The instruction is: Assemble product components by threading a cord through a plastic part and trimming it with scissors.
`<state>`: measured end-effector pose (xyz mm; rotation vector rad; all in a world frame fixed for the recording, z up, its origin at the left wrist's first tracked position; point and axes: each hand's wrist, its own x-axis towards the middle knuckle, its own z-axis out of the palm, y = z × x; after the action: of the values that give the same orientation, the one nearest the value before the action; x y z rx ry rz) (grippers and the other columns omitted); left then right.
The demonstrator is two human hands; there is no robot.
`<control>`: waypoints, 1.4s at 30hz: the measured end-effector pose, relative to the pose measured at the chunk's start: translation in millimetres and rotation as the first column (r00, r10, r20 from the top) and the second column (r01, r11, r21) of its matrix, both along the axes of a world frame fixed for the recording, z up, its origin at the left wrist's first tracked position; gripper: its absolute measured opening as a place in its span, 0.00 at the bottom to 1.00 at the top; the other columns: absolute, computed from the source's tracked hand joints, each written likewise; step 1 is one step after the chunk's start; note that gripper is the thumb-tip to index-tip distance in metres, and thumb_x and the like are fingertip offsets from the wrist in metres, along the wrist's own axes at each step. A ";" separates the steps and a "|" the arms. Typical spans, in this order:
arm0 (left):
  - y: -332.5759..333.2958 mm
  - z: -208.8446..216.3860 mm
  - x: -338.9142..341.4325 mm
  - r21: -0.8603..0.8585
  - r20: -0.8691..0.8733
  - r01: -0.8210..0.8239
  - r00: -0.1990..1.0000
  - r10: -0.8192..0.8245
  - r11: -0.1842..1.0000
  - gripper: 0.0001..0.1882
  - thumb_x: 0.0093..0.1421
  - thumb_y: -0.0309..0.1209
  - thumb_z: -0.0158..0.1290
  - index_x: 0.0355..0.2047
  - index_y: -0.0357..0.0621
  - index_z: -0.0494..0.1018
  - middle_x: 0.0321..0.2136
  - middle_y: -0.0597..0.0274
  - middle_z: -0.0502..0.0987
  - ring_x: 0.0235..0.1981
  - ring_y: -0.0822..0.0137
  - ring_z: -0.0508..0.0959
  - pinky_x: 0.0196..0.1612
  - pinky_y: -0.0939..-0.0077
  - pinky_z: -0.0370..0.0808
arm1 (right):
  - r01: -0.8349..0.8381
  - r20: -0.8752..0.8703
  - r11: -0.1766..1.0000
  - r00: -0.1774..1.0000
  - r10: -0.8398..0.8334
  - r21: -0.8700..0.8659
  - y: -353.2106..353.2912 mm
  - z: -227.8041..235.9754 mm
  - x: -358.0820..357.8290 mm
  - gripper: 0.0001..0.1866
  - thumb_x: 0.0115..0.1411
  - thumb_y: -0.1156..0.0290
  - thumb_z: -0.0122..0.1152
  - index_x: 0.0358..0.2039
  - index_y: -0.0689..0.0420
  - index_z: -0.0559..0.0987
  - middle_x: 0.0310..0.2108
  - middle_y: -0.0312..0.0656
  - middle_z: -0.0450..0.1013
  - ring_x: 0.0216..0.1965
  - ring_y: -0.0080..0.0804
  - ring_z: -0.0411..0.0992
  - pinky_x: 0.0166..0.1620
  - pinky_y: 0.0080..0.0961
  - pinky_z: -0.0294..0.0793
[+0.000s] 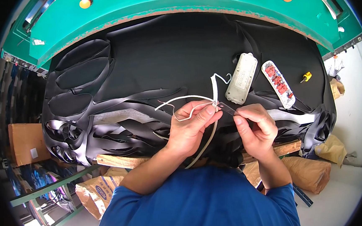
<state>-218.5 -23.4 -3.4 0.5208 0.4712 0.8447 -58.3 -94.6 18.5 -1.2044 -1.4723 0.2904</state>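
My left hand (pixel 192 124) pinches an electrical cable (pixel 214 88) near its split end, where white-sheathed wires spread apart and thin bare ends stick out. A beige length of the cable hangs down toward my body. Just to the right, my right hand (pixel 256 128) has its thumb and forefinger pressed together on a thin dark strand (pixel 229 109) that reaches toward the wire ends; what the strand is cannot be made out. Beyond my hands lies a white power strip casing half (pixel 241 79). Beside it rests the other half (pixel 278 84), with red parts inside. A yellow stubby screwdriver (pixel 305 77) lies farther right.
Black sheet material (pixel 164 53) covers the work surface, with loose cut strips (pixel 122 117) along the near side. A green machine beam (pixel 197 3) spans the far side. A wooden bar (pixel 119 161) runs along the near edge. Cardboard box (pixel 27 144) and brown paper sacks (pixel 309 174) stand below.
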 end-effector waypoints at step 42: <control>-3.8 -13.7 8.7 0.289 -0.079 -0.131 0.984 0.160 0.948 0.07 0.58 0.20 0.56 0.37 0.34 0.76 0.37 0.57 0.78 0.35 0.73 0.77 0.42 0.79 0.76 | 0.033 0.075 0.999 0.997 -0.030 -0.036 11.3 -4.5 -0.7 0.11 0.50 0.86 0.64 0.35 0.63 0.78 0.29 0.43 0.75 0.28 0.29 0.73 0.33 0.19 0.71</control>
<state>-209.8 -27.3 -17.2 0.8039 0.4892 1.0387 -59.0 -83.3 14.0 -1.2784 -1.5163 0.2550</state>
